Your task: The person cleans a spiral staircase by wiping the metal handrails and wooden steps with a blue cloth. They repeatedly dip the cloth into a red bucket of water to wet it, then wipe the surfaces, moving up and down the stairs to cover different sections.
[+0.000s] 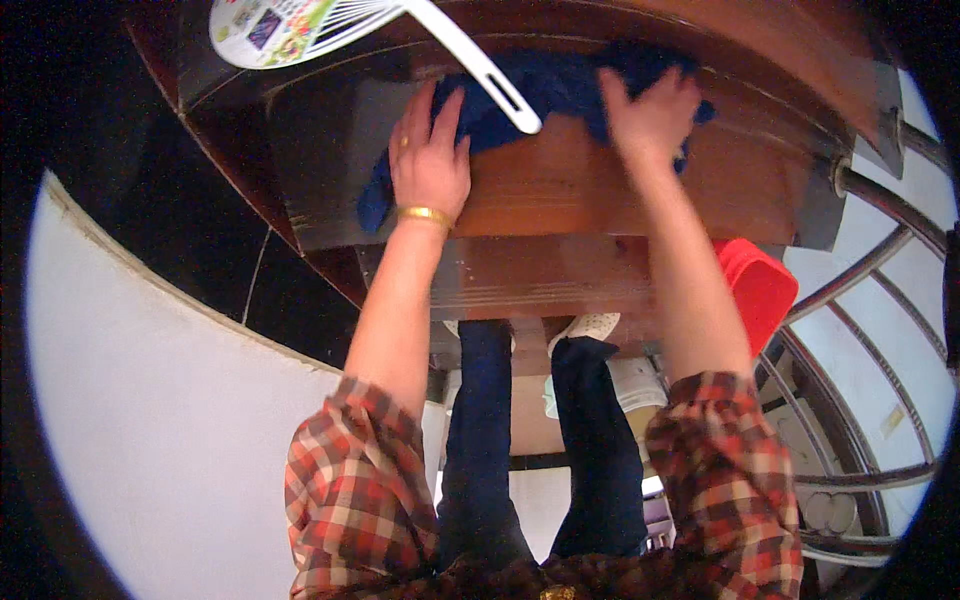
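A dark blue cloth [551,86] is spread in a rumpled strip across a brown, glossy stair step [540,176]. On the cloth's left part rests my left hand [431,161], back up and fingers apart, with a ring and a gold-coloured bracelet. My right hand [656,116], blurred, lies over the bunched right part of the cloth, thumb apart from the fingers. Whether its fingertips grip the fabric is hidden. Between my hands, the handle of a white plastic hand fan [480,64] crosses in front of the cloth; its printed blade extends to the upper left.
A red plastic container [761,289] stands beside my right forearm, partly hidden by it. Metal stair railing bars [855,352] run along the right. To the left are dark skirting tiles [247,262] and a white wall [165,405]. My feet are on a lower step.
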### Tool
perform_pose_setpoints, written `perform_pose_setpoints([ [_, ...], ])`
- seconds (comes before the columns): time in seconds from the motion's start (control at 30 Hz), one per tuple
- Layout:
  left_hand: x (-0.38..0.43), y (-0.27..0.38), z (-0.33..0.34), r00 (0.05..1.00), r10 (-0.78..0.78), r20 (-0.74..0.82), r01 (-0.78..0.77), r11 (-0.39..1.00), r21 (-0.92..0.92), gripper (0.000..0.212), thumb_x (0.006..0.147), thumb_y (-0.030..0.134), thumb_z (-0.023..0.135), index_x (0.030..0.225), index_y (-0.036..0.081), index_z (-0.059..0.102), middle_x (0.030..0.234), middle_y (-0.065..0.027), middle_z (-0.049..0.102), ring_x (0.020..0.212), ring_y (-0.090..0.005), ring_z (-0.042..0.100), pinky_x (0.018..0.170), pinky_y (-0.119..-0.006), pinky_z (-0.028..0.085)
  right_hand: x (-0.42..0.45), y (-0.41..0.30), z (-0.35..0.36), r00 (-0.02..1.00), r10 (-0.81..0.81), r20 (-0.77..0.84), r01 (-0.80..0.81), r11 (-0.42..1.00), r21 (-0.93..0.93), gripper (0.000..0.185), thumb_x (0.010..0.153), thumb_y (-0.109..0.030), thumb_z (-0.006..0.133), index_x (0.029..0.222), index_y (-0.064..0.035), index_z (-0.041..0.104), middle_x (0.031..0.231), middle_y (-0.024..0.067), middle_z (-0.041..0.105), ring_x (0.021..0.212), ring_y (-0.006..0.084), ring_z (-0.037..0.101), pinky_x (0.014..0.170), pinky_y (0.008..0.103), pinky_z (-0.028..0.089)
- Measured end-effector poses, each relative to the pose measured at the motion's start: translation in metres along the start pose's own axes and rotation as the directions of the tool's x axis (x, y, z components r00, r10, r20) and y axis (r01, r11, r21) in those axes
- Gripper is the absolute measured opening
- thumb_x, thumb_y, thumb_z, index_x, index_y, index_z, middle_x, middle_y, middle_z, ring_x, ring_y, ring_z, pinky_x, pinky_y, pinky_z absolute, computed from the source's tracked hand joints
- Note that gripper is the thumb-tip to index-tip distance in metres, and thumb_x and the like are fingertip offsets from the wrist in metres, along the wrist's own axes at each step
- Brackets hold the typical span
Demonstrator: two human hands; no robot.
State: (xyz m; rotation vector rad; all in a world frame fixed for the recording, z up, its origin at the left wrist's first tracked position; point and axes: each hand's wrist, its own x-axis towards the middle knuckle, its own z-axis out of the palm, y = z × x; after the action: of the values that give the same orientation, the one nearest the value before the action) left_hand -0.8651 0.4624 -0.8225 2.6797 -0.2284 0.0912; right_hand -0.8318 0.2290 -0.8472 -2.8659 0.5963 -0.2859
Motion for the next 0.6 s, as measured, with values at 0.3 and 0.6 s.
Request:
perform_pose_setpoints([
  [0.3, -0.113, -0.083, -0.057, 0.882, -0.454, -0.125, 0.451, 0.891, -0.049, 0.043, 0.069, 0.010, 0.069, 0.110, 0.001, 0.057, 0.112, -0.0185, 0.048, 0.103, -0.0344, 0.048, 0.091, -0.038, 0.038, -0.091, -0.241, 0.028, 0.941, -0.142, 0.306, 0.049, 0.955, 0.294, 0.101, 0.069, -0.056, 0.061, 0.139, 0.0019, 0.017, 0.142, 0.0289, 0.015, 0.134, 0.0430, 0.005, 0.106, 0.0557, 0.003],
  [0.6, -0.124, -0.091, -0.053, 0.874, -0.447, -0.190, 0.423, 0.893, -0.151, 0.042, 0.066, 0.004, 0.071, 0.102, -0.008, 0.053, 0.105, -0.0197, 0.050, 0.097, -0.0355, 0.050, 0.087, -0.038, 0.040, -0.102, -0.306, 0.042, 0.816, -0.522, 0.248, 0.310, 0.757, 0.575, 0.062, 0.067, -0.031, 0.063, 0.124, -0.0102, 0.048, 0.132, 0.0171, 0.039, 0.127, 0.0327, 0.028, 0.102, 0.0503, 0.021],
])
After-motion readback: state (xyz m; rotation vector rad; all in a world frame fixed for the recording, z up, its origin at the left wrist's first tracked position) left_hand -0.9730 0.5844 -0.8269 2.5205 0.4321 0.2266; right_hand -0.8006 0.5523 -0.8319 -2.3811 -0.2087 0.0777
